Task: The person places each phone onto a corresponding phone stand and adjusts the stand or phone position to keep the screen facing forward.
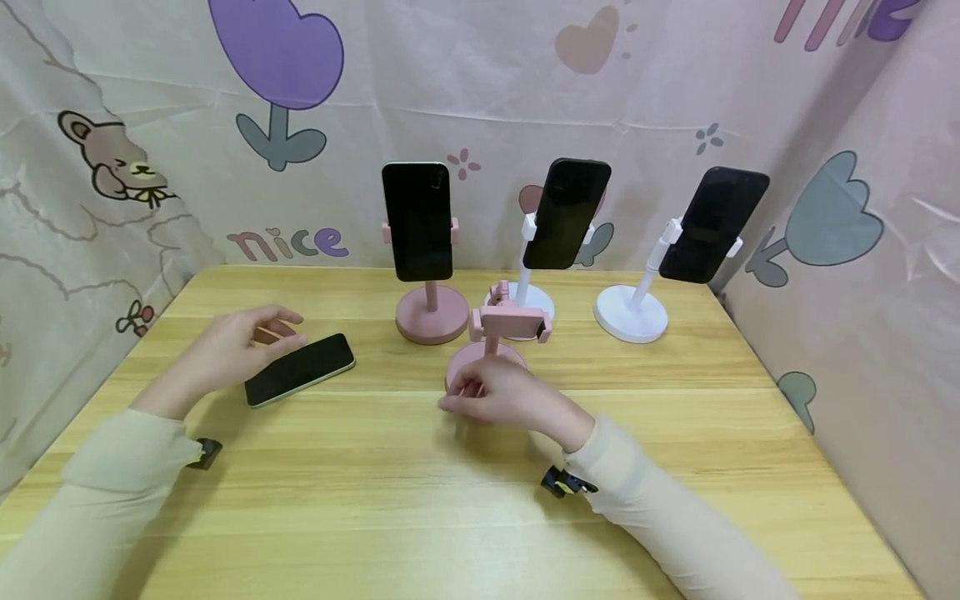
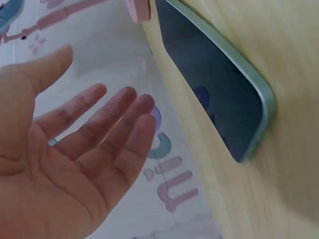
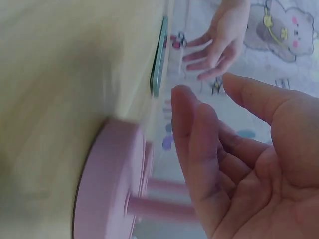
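A smartphone (image 1: 303,371) with a black screen and pale green edge lies flat on the left of the table. My left hand (image 1: 228,350) hovers beside and above it, fingers relaxed and holding nothing; the left wrist view shows the palm apart from the phone (image 2: 219,74). In front of the base of a pink phone stand (image 1: 512,323), my right hand (image 1: 510,393) hangs with loosely bent fingers and nothing between them. That stand's holder carries no phone. From the right wrist, its round base (image 3: 107,184) appears just past the fingertips.
Behind, another pink stand (image 1: 431,315) holds an upright phone (image 1: 418,221). Two white stands, one partly hidden behind the front pink stand and one at the right (image 1: 632,314), hold tilted phones. A patterned cloth (image 1: 450,83) borders the wooden table (image 1: 390,500) at the back and sides.
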Available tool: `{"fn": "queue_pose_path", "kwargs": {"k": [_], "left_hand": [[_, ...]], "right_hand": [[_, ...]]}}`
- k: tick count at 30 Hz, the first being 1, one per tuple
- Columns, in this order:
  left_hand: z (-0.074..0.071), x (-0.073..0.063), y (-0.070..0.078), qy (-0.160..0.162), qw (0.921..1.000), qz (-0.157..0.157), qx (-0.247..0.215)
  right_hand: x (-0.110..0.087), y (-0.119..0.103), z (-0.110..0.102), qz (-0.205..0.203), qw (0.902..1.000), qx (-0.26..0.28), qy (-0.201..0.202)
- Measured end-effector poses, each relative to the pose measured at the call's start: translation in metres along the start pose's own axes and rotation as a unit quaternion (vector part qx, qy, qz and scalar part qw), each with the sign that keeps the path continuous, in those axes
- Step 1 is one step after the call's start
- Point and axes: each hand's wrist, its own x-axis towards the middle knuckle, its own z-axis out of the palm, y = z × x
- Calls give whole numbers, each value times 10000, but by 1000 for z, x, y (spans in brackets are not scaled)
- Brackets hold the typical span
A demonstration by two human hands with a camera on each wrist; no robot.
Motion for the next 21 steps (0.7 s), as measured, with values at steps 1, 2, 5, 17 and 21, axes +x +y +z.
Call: {"fn": "queue_pose_path", "kwargs": {"k": [1,2,5,17,21], "left_hand": [[0,-1,-3,-43,10000,3,29],[0,-2,-7,-83,10000,10,51],[-1,-4,-18,-180,9998,37,85],[-1,-13,-47,-736,9967,-249,252],[-1,-16,-52,-865,9953,-350,265]], "right_hand": [[2,-4,3,-43,10000,-9,-52],[4,-7,7,-66,9999,10,-113],[9,-15,16,-114,9994,143,-289],[38,-31,42,323,9972,418,-523],[50,-36,48,385,9971,261,-602]]}}
